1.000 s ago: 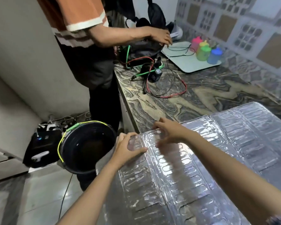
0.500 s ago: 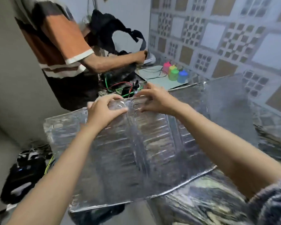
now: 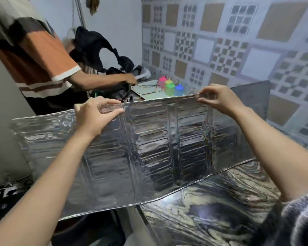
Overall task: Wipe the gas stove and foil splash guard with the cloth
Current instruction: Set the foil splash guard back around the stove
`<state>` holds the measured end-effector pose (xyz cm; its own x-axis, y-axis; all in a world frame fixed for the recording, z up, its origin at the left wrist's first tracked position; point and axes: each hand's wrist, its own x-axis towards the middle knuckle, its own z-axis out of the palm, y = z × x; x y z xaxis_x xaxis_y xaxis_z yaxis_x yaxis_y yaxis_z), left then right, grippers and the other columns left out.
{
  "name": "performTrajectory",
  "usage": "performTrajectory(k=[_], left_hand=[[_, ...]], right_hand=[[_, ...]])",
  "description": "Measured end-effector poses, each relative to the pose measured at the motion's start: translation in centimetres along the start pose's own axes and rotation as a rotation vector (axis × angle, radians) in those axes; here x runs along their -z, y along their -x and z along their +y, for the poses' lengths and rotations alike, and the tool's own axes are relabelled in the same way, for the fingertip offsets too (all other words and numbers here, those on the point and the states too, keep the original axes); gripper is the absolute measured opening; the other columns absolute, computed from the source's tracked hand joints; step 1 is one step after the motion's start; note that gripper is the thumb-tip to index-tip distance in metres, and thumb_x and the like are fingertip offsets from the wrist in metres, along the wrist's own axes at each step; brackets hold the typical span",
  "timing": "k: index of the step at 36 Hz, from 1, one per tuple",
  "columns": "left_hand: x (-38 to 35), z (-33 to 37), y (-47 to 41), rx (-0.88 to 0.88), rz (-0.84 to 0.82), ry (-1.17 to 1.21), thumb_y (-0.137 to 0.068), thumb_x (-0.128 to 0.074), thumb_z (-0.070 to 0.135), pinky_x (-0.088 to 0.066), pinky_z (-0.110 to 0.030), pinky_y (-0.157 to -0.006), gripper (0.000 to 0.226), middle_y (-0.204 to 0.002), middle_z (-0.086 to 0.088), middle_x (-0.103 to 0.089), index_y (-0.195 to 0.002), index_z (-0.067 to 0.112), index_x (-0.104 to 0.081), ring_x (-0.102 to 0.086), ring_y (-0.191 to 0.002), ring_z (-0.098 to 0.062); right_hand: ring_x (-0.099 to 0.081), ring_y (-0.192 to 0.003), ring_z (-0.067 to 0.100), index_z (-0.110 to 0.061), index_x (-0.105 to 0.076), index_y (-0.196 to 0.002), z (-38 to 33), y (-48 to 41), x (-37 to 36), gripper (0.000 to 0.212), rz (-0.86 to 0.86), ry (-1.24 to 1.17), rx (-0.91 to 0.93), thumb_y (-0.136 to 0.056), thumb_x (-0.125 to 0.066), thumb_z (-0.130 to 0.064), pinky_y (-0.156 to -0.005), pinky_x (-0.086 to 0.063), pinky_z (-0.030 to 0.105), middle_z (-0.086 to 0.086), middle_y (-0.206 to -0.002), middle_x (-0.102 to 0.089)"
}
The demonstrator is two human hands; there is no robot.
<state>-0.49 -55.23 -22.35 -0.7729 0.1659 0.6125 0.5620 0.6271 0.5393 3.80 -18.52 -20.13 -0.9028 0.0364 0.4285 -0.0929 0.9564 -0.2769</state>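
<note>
The foil splash guard (image 3: 149, 148) stands upright across the middle of the view, a ribbed silver sheet with several folded panels. Its bottom edge rests on the marble countertop (image 3: 212, 210), while its left panel hangs out past the counter edge. My left hand (image 3: 94, 116) pinches the top edge left of centre. My right hand (image 3: 217, 97) pinches the top edge further right. No cloth and no gas stove are in view.
Another person in an orange striped shirt (image 3: 30, 55) stands at the left, reaching into a black bag (image 3: 114, 80). Behind the foil a white board (image 3: 148, 89) carries coloured bottles (image 3: 169, 87). The tiled wall (image 3: 220, 41) runs along the right.
The foil guard went from lying flat on the counter to standing upright. My hands, first close together on its edge, have spread apart along the top, the right one moving right.
</note>
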Motion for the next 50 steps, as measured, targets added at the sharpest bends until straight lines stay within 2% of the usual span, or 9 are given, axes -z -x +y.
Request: performTrajectory(k=[11,17,22,25,29,33,39,45,50], left_hand=[[-1.6,4.3,-3.4,-0.047,0.052,0.034,-0.077,-0.069,0.042,-0.024,-0.041,-0.094,0.019,-0.095,0.005,-0.071,-0.091,0.029,-0.073,-0.06,-0.102,-0.015],[-4.6,7.1,-5.2,-0.064,0.038,0.146,-0.073,-0.069,0.049,-0.029,-0.048,-0.096,0.022,-0.093,0.008,-0.072,-0.087,0.033,-0.073,-0.064,-0.097,-0.015],[-7.8,9.5,-6.2,-0.067,0.012,0.216,-0.072,-0.069,0.05,-0.03,-0.044,-0.093,0.023,-0.092,0.007,-0.072,-0.089,0.034,-0.073,-0.064,-0.095,-0.016],[-9.7,11.6,-6.4,-0.071,0.02,0.183,-0.074,-0.068,0.048,-0.027,-0.04,-0.092,0.023,-0.092,0.005,-0.072,-0.09,0.032,-0.073,-0.062,-0.097,-0.016],[-11.9,13.8,-6.8,-0.078,-0.077,0.353,-0.067,-0.064,0.056,-0.036,-0.05,-0.097,0.021,-0.089,0.006,-0.073,-0.084,0.045,-0.07,-0.066,-0.092,-0.015],[-14.2,16.6,-6.8,-0.137,-0.08,0.303,-0.073,-0.066,0.045,-0.028,-0.038,-0.087,0.019,-0.09,0.005,-0.072,-0.09,0.038,-0.072,-0.064,-0.094,-0.016],[-17.6,19.4,-7.5,-0.156,-0.205,0.405,-0.067,-0.062,0.061,-0.047,-0.056,-0.086,0.021,-0.087,0.008,-0.07,-0.088,0.059,-0.061,-0.068,-0.09,-0.019],[-21.5,24.1,-6.6,-0.198,-0.23,0.434,-0.069,-0.061,0.06,-0.048,-0.051,-0.084,0.037,-0.082,0.002,-0.07,-0.092,0.034,-0.072,-0.066,-0.087,-0.024],[-24.8,28.9,-5.4,-0.258,-0.247,0.43,-0.073,-0.062,0.055,-0.041,-0.047,-0.09,0.032,-0.083,-0.002,-0.07,-0.092,0.031,-0.074,-0.065,-0.091,-0.024]], right_hand=[[-0.055,-0.082,0.022,-0.011,-0.07,-0.094,2.3,1.1,4.8,0.012,0.13,-0.236,0.002,-0.084,-0.065,-0.014,-0.076,-0.043,0.032,0.005,-0.087,-0.057],[-0.051,-0.07,0.004,-0.004,-0.07,-0.094,5.6,1.9,8.1,0.014,0.201,-0.177,-0.03,-0.084,-0.065,-0.011,-0.068,-0.038,0.011,-0.007,-0.076,-0.052],[-0.053,-0.073,0.011,0.001,-0.07,-0.091,8.9,3.2,10.1,0.015,0.267,-0.096,-0.049,-0.082,-0.067,-0.011,-0.072,-0.041,0.026,-0.015,-0.076,-0.051],[-0.053,-0.07,0.002,0.002,-0.07,-0.092,10.7,4.4,11.2,0.017,0.299,-0.075,-0.084,-0.08,-0.067,-0.01,-0.07,-0.041,0.019,-0.013,-0.075,-0.053],[-0.053,-0.073,0.013,0.0,-0.071,-0.093,12.8,6.6,12.9,0.015,0.318,-0.057,-0.149,-0.082,-0.066,-0.009,-0.07,-0.04,0.018,0.001,-0.077,-0.055],[-0.057,-0.082,0.017,-0.002,-0.071,-0.093,14.5,8.9,14.5,0.016,0.333,-0.022,-0.191,-0.082,-0.065,-0.012,-0.075,-0.041,0.017,-0.003,-0.081,-0.059],[-0.058,-0.078,0.027,-0.004,-0.071,-0.094,16.9,12.3,17.1,0.014,0.379,0.041,-0.289,-0.083,-0.065,-0.011,-0.072,-0.043,0.032,0.012,-0.082,-0.06],[-0.058,-0.081,0.029,-0.006,-0.071,-0.095,19.1,16.7,19.8,0.014,0.406,0.1,-0.415,-0.084,-0.064,-0.011,-0.075,-0.044,0.034,0.016,-0.086,-0.06],[-0.058,-0.09,0.023,-0.004,-0.07,-0.099,20.5,21.1,22.3,0.017,0.427,0.139,-0.53,-0.085,-0.064,-0.011,-0.08,-0.04,0.024,0.001,-0.088,-0.058]])
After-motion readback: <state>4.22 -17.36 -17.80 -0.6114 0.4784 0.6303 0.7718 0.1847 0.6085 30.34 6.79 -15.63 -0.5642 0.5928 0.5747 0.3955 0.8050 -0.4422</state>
